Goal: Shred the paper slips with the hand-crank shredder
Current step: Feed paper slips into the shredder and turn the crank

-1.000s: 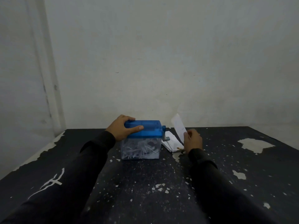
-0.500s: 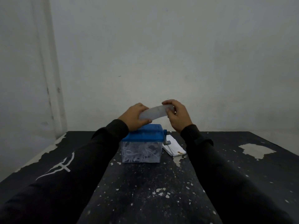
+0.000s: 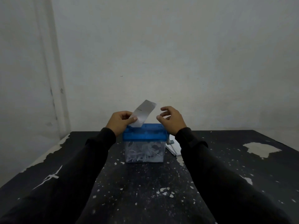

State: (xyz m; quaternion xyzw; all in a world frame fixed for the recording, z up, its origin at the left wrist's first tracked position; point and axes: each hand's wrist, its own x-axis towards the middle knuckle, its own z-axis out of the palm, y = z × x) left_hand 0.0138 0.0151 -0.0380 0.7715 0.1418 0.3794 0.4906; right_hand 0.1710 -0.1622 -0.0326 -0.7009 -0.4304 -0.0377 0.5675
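Left hand (image 3: 120,122) pinches the lower left edge of the white rectangular paper slip (image 3: 144,113) between thumb and fingers; right hand (image 3: 171,121), which half a second ago gripped the slip's other end, has let go and hangs above with fingers loosely spread, holding nothing. Slip now tilts up-right, bottom edge at the top of the blue-lidded clear plastic hand-crank shredder (image 3: 144,143) near the far edge of the black paint-chipped table (image 3: 145,191); feeding judged imminent, right hand likely bound for the crank. Remaining stack of white slips (image 3: 175,147) lies just right of the shredder.

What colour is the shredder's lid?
Blue: the shredder's lid is translucent blue over a clear bin of white shreds. Head view, the only one.
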